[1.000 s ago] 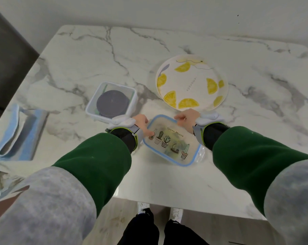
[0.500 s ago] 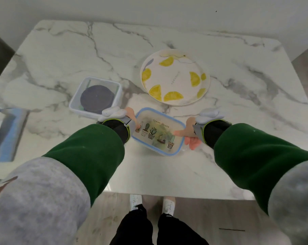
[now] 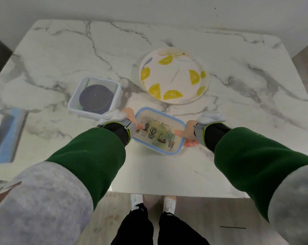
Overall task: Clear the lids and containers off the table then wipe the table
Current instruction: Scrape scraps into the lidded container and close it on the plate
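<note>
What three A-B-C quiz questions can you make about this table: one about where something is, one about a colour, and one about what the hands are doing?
1. Where is the lemon plate?
A. On the table, farther from the person than the cactus container
B. On a chair
C. Stacked on top of the cactus container

2. What colour is the rim of the cactus container's lid?
A. Red
B. Blue
C. Black

3. What are the hands doing?
A. Wiping with a cloth
B. Resting flat on the plate
C. Each holding one end of the cactus container

Answers:
1 A: the plate lies on the marble beyond the container.
2 B: a blue band runs round the lid.
3 C: the left hand and right hand each have a thumb on the lid, at opposite ends.
</note>
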